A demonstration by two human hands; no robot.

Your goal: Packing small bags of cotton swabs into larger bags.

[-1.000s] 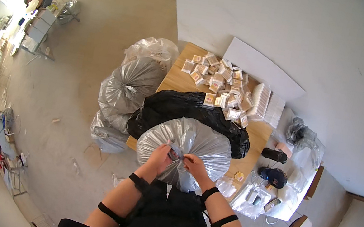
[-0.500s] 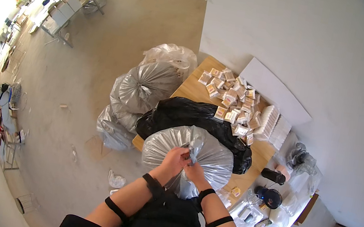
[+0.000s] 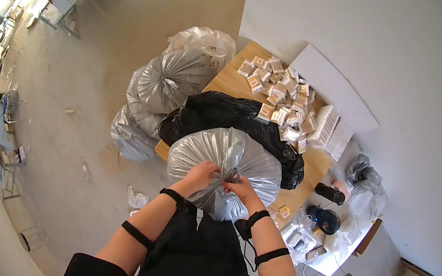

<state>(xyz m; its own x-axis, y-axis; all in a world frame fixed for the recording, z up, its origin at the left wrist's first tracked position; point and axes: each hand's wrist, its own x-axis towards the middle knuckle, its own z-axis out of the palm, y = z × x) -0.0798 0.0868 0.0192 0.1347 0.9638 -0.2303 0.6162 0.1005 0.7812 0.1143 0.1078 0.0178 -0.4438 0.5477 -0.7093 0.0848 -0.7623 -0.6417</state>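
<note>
A full, rounded silver-grey plastic bag [image 3: 262, 168] sits in front of me at the near side of the wooden table [image 3: 308, 173], its gathered neck on top. My left hand [image 3: 201, 175] has its fingers closed on the left side of that neck. From the right, my right hand [image 3: 242, 188] pinches the twisted plastic at the neck. What the bag holds is hidden. Behind it a crumpled black plastic bag [image 3: 220, 108] lies across the table. Beyond that, many small clear-wrapped packs [image 3: 289, 94] lie in a loose heap.
Tied grey bags [image 3: 175, 80] stand piled at the table's left. Stacked white packs [image 3: 325, 126] sit near a white board [image 3: 335, 87] against the wall. To the right, a side table [image 3: 354, 230] carries a black fan [image 3: 328, 221] and plastic wrap. Other people work far left.
My hands have moved slightly apart at the bag's neck, and the upright tuft of plastic has been brought down between them. The whole view has shifted a little.
</note>
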